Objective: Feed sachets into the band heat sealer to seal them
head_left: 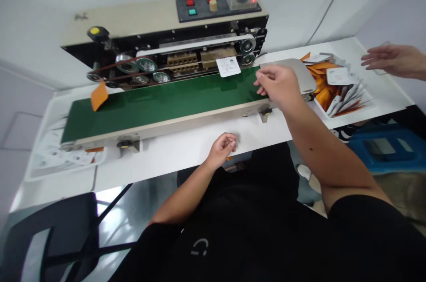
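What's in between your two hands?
In the head view, a strip of white table and the cream edge of the green belt lie between the left hand and the right hand.

A white surface [159,162] runs across the scene and carries everything here. A band sealer with a green conveyor belt [159,100] sits along its far side, stretching from left to centre. Right of the sealer, at the far end, stands a white tray [346,115] heaped with orange-and-white sachets [324,80]. At the near left, partly under the conveyor's end, a second tray [66,172] holds printed white sheets [63,155].
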### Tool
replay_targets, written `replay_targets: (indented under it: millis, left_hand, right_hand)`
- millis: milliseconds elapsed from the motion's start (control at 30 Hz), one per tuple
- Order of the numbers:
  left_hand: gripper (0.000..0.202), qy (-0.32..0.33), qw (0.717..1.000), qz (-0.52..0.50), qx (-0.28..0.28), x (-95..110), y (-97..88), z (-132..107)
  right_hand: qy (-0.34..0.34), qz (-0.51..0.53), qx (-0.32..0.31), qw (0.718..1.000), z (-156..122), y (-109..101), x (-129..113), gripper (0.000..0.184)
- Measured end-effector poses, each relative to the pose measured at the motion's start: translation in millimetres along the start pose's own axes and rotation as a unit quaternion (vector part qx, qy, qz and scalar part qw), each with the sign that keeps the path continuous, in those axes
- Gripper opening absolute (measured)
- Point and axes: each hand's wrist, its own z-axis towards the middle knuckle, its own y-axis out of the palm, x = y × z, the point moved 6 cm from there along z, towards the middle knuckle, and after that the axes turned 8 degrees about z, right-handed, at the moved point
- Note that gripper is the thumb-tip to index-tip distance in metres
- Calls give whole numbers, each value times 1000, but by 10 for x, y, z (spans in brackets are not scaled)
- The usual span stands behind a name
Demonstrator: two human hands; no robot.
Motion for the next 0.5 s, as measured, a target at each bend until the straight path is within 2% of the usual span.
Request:
replay_targets:
  millis: [167,233,333,433,500]
  left_hand:
    - [45,-4,1000,7,-2,13,3,5]
    - [45,-6,1000,16,-2,22,6,4]
    - [44,-5,999,33,-1,29,6,0]
    - [42,-3,999,43,5,22,-8,0]
    - [41,-2,999,48,9,15,-15,5]
  right_hand:
    - [-9,14,56,998,-704,-471,251,22]
    - [-3,11,102,995,-907,-729,398,19]
    - [-21,-15,190,981,-1066,-1210,584,18]
    - [-31,-138,272,952,-1083,-1748,707,21]
    - [-16,-287,290,913,-1024,-2071,757,26]
